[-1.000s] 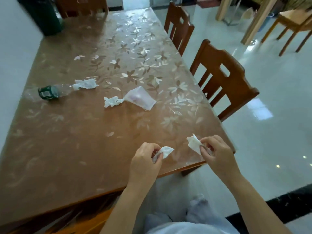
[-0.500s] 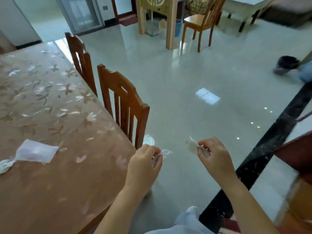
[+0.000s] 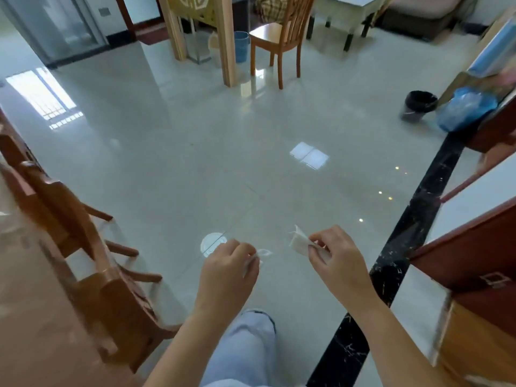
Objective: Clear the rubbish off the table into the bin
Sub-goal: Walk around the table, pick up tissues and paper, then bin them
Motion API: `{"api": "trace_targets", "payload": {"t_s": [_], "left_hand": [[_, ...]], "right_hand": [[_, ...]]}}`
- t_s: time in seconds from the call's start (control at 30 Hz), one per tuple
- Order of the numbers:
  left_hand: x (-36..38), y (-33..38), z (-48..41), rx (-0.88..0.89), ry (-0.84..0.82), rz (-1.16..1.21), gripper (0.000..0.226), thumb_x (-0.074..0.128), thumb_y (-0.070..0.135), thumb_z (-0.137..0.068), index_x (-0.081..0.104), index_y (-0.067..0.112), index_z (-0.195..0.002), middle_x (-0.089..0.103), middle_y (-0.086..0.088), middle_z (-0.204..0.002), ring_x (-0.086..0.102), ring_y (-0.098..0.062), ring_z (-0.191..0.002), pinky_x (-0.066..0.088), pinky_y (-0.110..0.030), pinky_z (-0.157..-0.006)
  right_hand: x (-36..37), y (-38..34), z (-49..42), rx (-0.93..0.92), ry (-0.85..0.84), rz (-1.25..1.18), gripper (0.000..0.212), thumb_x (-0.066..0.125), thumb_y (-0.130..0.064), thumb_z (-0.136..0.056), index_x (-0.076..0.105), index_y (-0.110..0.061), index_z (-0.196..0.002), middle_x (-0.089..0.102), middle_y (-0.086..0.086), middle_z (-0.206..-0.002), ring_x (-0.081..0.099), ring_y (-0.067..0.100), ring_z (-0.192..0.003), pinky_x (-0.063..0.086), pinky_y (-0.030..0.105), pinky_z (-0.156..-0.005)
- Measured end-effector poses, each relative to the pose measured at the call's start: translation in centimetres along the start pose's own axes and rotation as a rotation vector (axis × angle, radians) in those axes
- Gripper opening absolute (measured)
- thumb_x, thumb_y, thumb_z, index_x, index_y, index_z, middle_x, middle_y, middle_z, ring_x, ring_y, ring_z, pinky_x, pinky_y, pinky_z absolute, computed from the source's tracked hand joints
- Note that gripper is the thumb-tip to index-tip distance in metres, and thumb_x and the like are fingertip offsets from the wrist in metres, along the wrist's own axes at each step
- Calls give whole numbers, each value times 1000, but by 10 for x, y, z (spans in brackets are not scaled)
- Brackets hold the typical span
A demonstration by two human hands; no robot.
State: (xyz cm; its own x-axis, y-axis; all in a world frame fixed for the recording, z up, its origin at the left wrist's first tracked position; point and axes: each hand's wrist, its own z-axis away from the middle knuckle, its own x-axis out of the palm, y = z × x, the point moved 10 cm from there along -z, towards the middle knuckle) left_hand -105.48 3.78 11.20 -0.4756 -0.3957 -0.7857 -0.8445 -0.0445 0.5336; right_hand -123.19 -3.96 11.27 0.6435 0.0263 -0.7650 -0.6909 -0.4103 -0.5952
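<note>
My left hand (image 3: 227, 270) pinches a small crumpled white tissue (image 3: 262, 254) between thumb and fingers. My right hand (image 3: 336, 256) pinches a folded white tissue (image 3: 297, 240) that sticks out to the left of its fingers. Both hands hang over the pale tiled floor, away from the table. A black bin (image 3: 418, 105) with a black liner stands on the floor far off at the upper right. Only the blurred edge of the brown table (image 3: 25, 317) shows at the lower left.
A wooden chair (image 3: 92, 263) stands beside the table at left. A blue plastic bag (image 3: 465, 108) lies next to the bin, by dark red furniture (image 3: 474, 255) on the right. Another chair (image 3: 279, 43) and a blue bucket (image 3: 241, 46) stand far ahead. A black floor strip (image 3: 396, 263) runs diagonally.
My view has swung right, from the table to the open floor. The bin has come into sight. Both hands keep holding their tissues and have left the table edge.
</note>
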Motion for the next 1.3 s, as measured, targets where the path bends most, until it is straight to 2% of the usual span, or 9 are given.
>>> {"api": "trace_targets", "payload": {"t_s": [0.3, 0.43, 0.5, 0.63, 0.73, 0.9, 1.0, 1.2, 1.3], "left_hand": [[49, -69, -199, -44, -6, 96, 23, 45, 26, -77, 60, 11, -68, 56, -3, -62, 53, -24, -56, 43, -31, -52], [27, -117, -293, -89, 62, 76, 22, 46, 26, -78, 60, 12, -71, 55, -2, -64, 52, -21, -56, 36, -25, -53], [17, -146, -328, -126, 83, 40, 20, 48, 26, -78, 61, 12, -72, 56, -2, -65, 53, -22, -56, 39, -25, -51], [0, -199, -377, -223, 110, 0, 7, 60, 17, -73, 62, 11, -74, 58, -2, -66, 54, -21, -57, 40, -23, -52], [-7, -242, -411, -280, 140, -37, 8, 59, 20, -74, 63, 13, -74, 58, 0, -67, 54, -18, -57, 37, -20, -53], [-27, -319, -485, -360, 248, -97, 24, 45, 32, -79, 62, 15, -77, 57, 1, -70, 53, -18, -59, 40, -22, -53], [-52, -366, -542, -431, 322, -133, 25, 45, 32, -79, 62, 14, -77, 57, 0, -71, 53, -20, -59, 42, -24, -53], [-111, -437, -631, -534, 432, -200, 7, 64, 20, -79, 62, 13, -80, 58, 0, -73, 53, -18, -60, 43, -26, -52], [-140, -480, -647, -597, 483, -225, 9, 70, 11, -77, 62, 12, -81, 57, -2, -74, 53, -19, -62, 43, -27, -54]], "right_hand": [[55, 29, -198, 57, -59, 36, 13, 68, 0, -71, 62, -9, -77, 51, 0, -74, 49, 17, -67, 38, 23, -61], [81, -4, -312, -20, -53, 11, 11, 67, -1, -72, 62, -9, -78, 52, 1, -73, 50, 18, -67, 38, 22, -59], [101, -20, -356, -52, -56, -18, 11, 66, -1, -73, 62, -10, -79, 51, -1, -73, 49, 16, -68, 38, 22, -60], [152, -39, -423, -64, -103, -96, 14, 66, 1, -73, 62, -11, -77, 53, -1, -72, 50, 13, -65, 35, 9, -60], [195, -56, -479, -115, -163, -135, 14, 67, 1, -72, 62, -11, -77, 54, 1, -72, 50, 12, -63, 38, 10, -61], [266, -99, -595, -246, -232, -182, 14, 67, 1, -73, 62, -10, -79, 56, 3, -73, 51, 15, -64, 37, 16, -58], [305, -137, -671, -334, -293, -203, 15, 67, 2, -72, 62, -11, -78, 55, 1, -73, 51, 12, -64, 35, 10, -58], [370, -236, -797, -519, -387, -252, 12, 66, -1, -74, 63, -11, -80, 55, 2, -75, 52, 17, -67, 37, 17, -57], [414, -290, -831, -602, -457, -294, 12, 65, -1, -75, 62, -11, -80, 55, 2, -76, 52, 16, -68, 40, 22, -58]]}}
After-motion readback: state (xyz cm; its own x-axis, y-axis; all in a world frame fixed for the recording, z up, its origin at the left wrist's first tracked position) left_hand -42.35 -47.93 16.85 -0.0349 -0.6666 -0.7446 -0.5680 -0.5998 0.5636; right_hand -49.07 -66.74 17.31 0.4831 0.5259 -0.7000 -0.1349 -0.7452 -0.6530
